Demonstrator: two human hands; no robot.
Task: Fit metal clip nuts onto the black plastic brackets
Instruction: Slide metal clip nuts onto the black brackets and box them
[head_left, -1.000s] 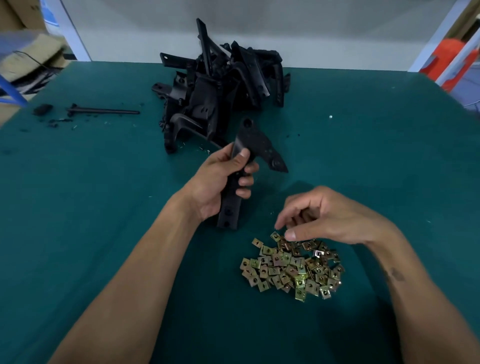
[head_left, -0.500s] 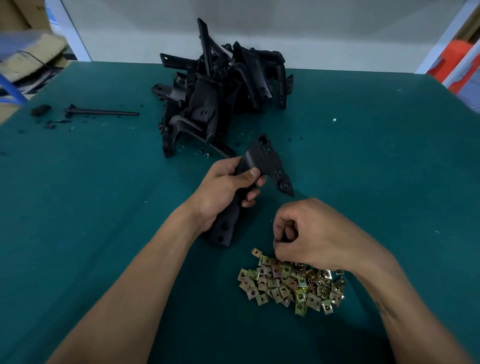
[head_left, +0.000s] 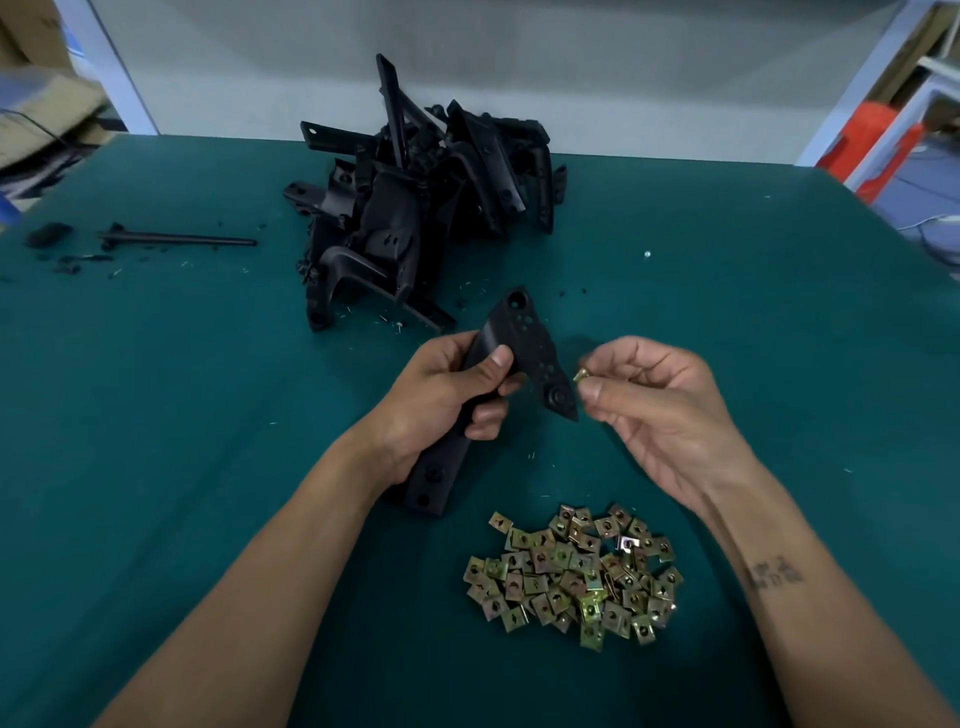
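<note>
On the green desk (head_left: 156, 415), a black rod (head_left: 176, 240) lies far left. Right of it sits a heap of brackets (head_left: 415, 208). The left hand (head_left: 441, 400) grips one black bracket (head_left: 524, 343) mid-desk. Just right of it, the right hand (head_left: 654, 405) pinches a single clip nut (head_left: 582, 373) beside the bracket's tip. Loose clip nuts (head_left: 571, 571) pile near.

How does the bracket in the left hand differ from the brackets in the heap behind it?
The held bracket is alone and lifted, gripped by the left hand; the heap of brackets lies tangled on the green table, untouched. The held bracket has a clip nut, pinched by the right hand, close beside its tip; nothing is near the heap. Both are black plastic with holes.
</note>
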